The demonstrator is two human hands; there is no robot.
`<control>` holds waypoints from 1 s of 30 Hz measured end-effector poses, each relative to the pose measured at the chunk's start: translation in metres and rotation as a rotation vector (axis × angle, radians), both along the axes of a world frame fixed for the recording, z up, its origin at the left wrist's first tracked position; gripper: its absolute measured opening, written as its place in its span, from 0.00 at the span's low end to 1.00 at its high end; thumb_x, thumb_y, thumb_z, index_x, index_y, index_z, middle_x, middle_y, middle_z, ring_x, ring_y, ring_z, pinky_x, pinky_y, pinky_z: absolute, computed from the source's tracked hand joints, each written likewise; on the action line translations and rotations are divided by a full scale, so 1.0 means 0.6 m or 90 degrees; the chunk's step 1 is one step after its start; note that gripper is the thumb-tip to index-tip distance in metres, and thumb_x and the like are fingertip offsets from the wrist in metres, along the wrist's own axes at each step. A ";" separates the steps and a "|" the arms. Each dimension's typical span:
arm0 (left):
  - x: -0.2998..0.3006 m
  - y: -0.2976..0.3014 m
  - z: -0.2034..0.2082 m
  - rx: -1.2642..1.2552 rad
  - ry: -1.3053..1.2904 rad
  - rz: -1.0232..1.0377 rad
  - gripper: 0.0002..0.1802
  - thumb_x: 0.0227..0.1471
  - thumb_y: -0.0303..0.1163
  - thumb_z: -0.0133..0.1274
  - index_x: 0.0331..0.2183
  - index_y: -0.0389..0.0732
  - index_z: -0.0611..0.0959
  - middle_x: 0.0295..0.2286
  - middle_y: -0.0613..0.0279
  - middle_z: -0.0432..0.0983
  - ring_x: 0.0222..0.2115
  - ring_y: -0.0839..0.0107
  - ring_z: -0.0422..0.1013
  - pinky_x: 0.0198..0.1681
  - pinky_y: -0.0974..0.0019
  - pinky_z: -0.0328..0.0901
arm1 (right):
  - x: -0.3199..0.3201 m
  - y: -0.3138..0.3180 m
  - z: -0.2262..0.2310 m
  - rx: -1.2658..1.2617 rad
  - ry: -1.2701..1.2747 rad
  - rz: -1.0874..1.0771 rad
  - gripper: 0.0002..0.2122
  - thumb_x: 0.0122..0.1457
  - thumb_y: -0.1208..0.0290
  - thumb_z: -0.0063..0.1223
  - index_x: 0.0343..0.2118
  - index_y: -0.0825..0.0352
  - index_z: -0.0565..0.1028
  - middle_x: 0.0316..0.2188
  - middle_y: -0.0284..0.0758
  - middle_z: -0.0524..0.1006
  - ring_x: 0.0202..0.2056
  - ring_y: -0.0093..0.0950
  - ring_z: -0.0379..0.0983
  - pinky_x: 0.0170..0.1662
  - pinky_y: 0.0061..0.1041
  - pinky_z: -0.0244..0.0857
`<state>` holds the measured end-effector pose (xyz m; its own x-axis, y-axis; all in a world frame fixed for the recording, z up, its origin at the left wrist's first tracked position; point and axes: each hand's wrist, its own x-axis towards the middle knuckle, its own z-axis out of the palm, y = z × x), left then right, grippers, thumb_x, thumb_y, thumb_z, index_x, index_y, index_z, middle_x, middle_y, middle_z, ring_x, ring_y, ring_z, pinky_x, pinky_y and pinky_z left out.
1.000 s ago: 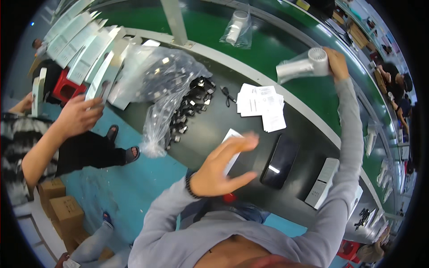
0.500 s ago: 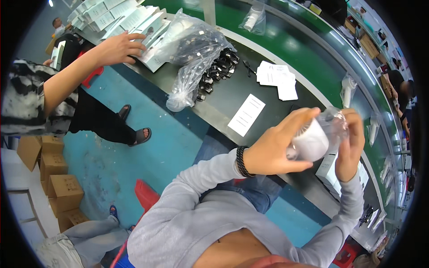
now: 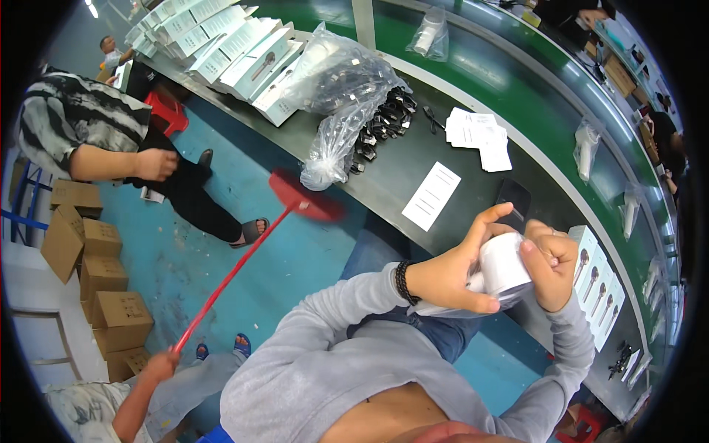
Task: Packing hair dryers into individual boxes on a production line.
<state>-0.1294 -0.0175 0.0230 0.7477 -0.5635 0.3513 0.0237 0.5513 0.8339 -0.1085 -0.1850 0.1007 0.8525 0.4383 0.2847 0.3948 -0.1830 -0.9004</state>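
Observation:
A white handheld fan [image 3: 504,264] with a rounded head is held between my two hands over the table's near edge, in a clear plastic bag that trails below it. My left hand [image 3: 452,279] wraps the fan from the left, with its thumb under it and fingers over the top. On the other side my right hand [image 3: 552,267] presses its thumb on the fan's head, its other fingers curled. Just beyond the hands lies a black phone [image 3: 513,198]. A printed white leaflet [image 3: 431,196] lies to the left, near a pile of white cards [image 3: 478,136].
Black cables [image 3: 384,122] spill beside a clear plastic bag [image 3: 343,77]. White boxes stand in stacks [image 3: 255,63] at far left and a row [image 3: 597,284] at right. Bagged fans ride the green conveyor [image 3: 509,92]. A co-worker sweeps with a red broom [image 3: 244,258]; another [image 3: 88,133] stands left.
The fan has turned in my hands, and the bag now hangs below it. The left co-worker's hand has left the boxes. A red broom has come into view, and the phone is uncovered.

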 end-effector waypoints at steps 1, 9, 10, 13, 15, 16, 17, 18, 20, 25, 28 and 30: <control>0.006 0.009 0.004 0.005 0.001 0.002 0.70 0.31 0.38 0.69 0.59 0.45 0.31 0.53 0.51 0.49 0.53 0.64 0.52 0.55 0.62 0.50 | 0.006 0.002 0.000 0.016 -0.008 0.023 0.20 0.48 0.83 0.50 0.12 0.66 0.50 0.10 0.29 0.55 0.15 0.20 0.51 0.20 0.22 0.45; 0.148 0.325 0.107 0.235 -0.108 0.436 0.30 0.39 0.28 0.62 0.45 0.34 0.70 0.34 0.56 0.72 0.30 0.70 0.74 0.30 0.70 0.70 | 0.044 -0.075 0.011 0.019 -0.092 -0.202 0.15 0.51 0.84 0.52 0.21 0.62 0.57 0.19 0.30 0.65 0.22 0.17 0.59 0.28 0.17 0.55; 0.182 0.388 0.123 0.272 -0.094 0.581 0.26 0.41 0.28 0.60 0.43 0.33 0.71 0.33 0.56 0.72 0.30 0.71 0.73 0.32 0.71 0.69 | 0.050 -0.091 0.010 0.027 -0.071 -0.219 0.14 0.51 0.83 0.52 0.22 0.62 0.57 0.19 0.30 0.65 0.23 0.16 0.59 0.28 0.17 0.55; 0.324 0.588 0.088 0.874 -0.492 1.013 0.35 0.41 0.46 0.59 0.47 0.35 0.70 0.41 0.48 0.69 0.41 0.57 0.68 0.43 0.60 0.64 | 0.062 -0.088 0.009 0.042 -0.077 -0.325 0.16 0.54 0.81 0.50 0.18 0.62 0.55 0.16 0.26 0.60 0.20 0.14 0.52 0.25 0.17 0.50; 0.377 0.615 0.056 1.348 -0.311 0.989 0.37 0.43 0.53 0.54 0.50 0.42 0.68 0.48 0.46 0.62 0.52 0.55 0.58 0.50 0.43 0.55 | 0.067 -0.105 0.008 0.057 -0.032 -0.330 0.19 0.54 0.80 0.49 0.15 0.61 0.52 0.14 0.24 0.55 0.19 0.13 0.47 0.23 0.18 0.44; 0.384 0.622 0.047 1.443 -0.364 0.907 0.35 0.43 0.51 0.55 0.50 0.44 0.68 0.49 0.47 0.62 0.53 0.55 0.57 0.50 0.40 0.54 | 0.068 -0.109 0.005 0.063 -0.033 -0.324 0.19 0.54 0.80 0.49 0.15 0.61 0.52 0.14 0.24 0.55 0.19 0.13 0.47 0.23 0.18 0.44; 0.392 0.629 0.032 1.529 -0.414 0.817 0.33 0.43 0.49 0.56 0.50 0.46 0.68 0.49 0.48 0.62 0.54 0.55 0.55 0.50 0.38 0.52 | 0.069 -0.112 0.004 0.078 -0.031 -0.329 0.20 0.54 0.80 0.49 0.14 0.61 0.51 0.13 0.24 0.54 0.18 0.13 0.46 0.23 0.18 0.43; 0.396 0.635 0.013 1.525 -0.437 0.836 0.31 0.43 0.47 0.56 0.49 0.47 0.69 0.49 0.49 0.62 0.54 0.56 0.55 0.51 0.39 0.52 | 0.073 -0.114 0.005 0.092 -0.029 -0.333 0.21 0.54 0.80 0.48 0.13 0.60 0.50 0.13 0.23 0.53 0.18 0.13 0.45 0.22 0.19 0.42; 0.393 0.615 0.005 1.438 -0.487 0.845 0.28 0.42 0.40 0.57 0.47 0.52 0.70 0.48 0.50 0.64 0.52 0.55 0.59 0.52 0.44 0.54 | 0.073 -0.123 0.006 0.082 -0.037 -0.339 0.20 0.54 0.80 0.48 0.13 0.60 0.50 0.13 0.23 0.53 0.18 0.13 0.45 0.23 0.18 0.42; 0.367 0.619 0.057 1.218 -0.418 0.792 0.34 0.39 0.37 0.57 0.51 0.49 0.65 0.42 0.45 0.69 0.44 0.50 0.66 0.47 0.51 0.60 | 0.057 -0.141 0.023 0.082 -0.042 -0.359 0.20 0.53 0.80 0.48 0.13 0.60 0.50 0.13 0.24 0.54 0.18 0.14 0.46 0.24 0.18 0.43; 0.315 0.643 0.106 0.914 -0.353 0.822 0.40 0.40 0.38 0.59 0.53 0.36 0.61 0.39 0.52 0.72 0.41 0.60 0.68 0.44 0.62 0.62 | 0.047 -0.148 0.026 0.119 -0.066 -0.404 0.20 0.54 0.80 0.48 0.14 0.61 0.50 0.13 0.24 0.54 0.18 0.13 0.48 0.23 0.16 0.43; 0.223 0.611 0.188 0.815 -0.037 0.596 0.41 0.37 0.37 0.61 0.51 0.32 0.62 0.41 0.53 0.70 0.42 0.65 0.66 0.46 0.66 0.61 | 0.037 -0.154 0.021 0.105 -0.028 -0.400 0.19 0.54 0.79 0.49 0.14 0.61 0.52 0.14 0.23 0.53 0.19 0.13 0.47 0.23 0.16 0.42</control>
<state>0.0043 0.3492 0.1359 0.9886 0.1359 0.0645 0.0469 -0.6860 0.7261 -0.0863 -0.2772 0.1135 0.9180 -0.1923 0.3468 0.2955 -0.2513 -0.9217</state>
